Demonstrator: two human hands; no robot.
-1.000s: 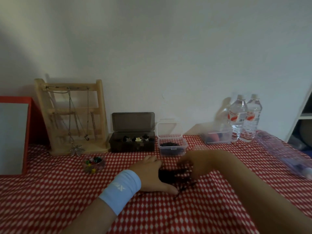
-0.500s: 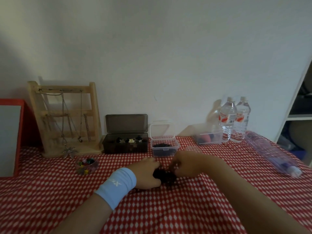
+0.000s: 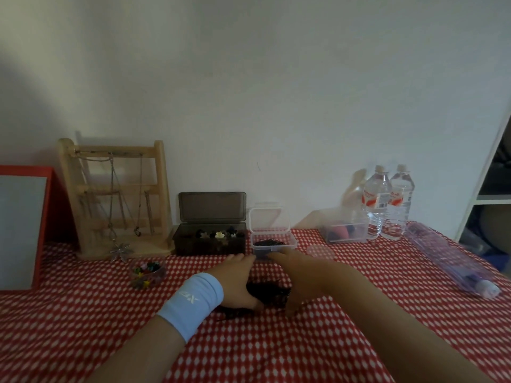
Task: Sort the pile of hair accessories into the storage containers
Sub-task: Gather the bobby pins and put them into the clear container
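Note:
A dark pile of hair accessories [image 3: 269, 293] lies on the red checked tablecloth [image 3: 276, 349]. My left hand [image 3: 237, 275], with a light blue wristband, presses the pile from the left. My right hand [image 3: 294, 275] presses it from the right. Both hands have their fingers stretched forward towards a small clear tub [image 3: 273, 243] that holds black hair ties, its lid up. Left of the tub stands a dark box [image 3: 210, 243] with its lid open and small claw clips inside. A round clear pot [image 3: 148, 272] holds coloured mini clips.
A wooden jewellery stand [image 3: 116, 200] and a red-framed mirror [image 3: 22, 230] stand at the back left. A clear box [image 3: 345, 230], two water bottles [image 3: 387, 203], a round clear lid [image 3: 320, 251] and a long purple case [image 3: 453, 258] lie to the right, by a white shelf [image 3: 486, 194].
Both hands stopped picking at the pile. They now flank it with fingers stretched forward, closer to the small clear tub.

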